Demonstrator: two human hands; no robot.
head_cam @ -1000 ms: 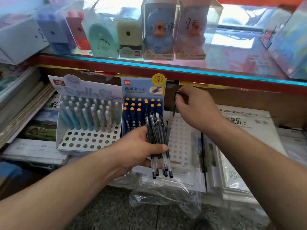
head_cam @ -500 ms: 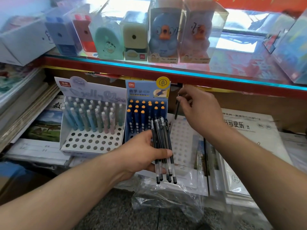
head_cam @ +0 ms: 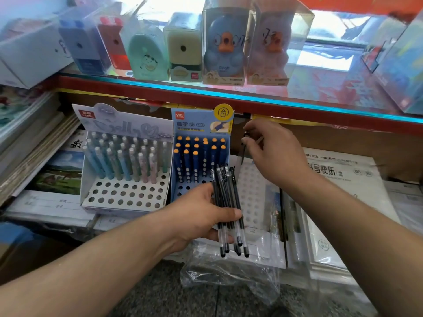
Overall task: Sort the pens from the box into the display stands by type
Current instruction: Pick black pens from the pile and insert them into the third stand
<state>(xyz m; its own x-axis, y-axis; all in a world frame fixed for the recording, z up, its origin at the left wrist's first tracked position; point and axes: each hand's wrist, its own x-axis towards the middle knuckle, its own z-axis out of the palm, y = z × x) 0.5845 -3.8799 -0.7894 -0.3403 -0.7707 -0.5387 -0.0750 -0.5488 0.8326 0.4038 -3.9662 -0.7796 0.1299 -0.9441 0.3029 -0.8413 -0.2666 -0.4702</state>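
My left hand [head_cam: 201, 216] grips a bundle of several black gel pens [head_cam: 225, 202], caps pointing down, in front of the blue stand. My right hand [head_cam: 272, 152] pinches the top of a single black pen [head_cam: 243, 154] that stands in the back row of a white perforated stand [head_cam: 251, 197]. To the left, a blue display stand [head_cam: 196, 181] holds several navy pens with orange tips. Further left, a white stand [head_cam: 124, 197] holds several pastel pens in its back rows, with open holes in front.
A glass shelf edge [head_cam: 229, 94] with boxed sharpeners on top hangs just above the stands. Notebook stacks [head_cam: 338, 179] lie right of the white stand and more [head_cam: 45, 175] on the left. A crumpled clear plastic bag [head_cam: 231, 277] lies below my left hand.
My right hand has lowered the single pen a little into the white stand's back row. The left hand keeps its bundle, shifted slightly.
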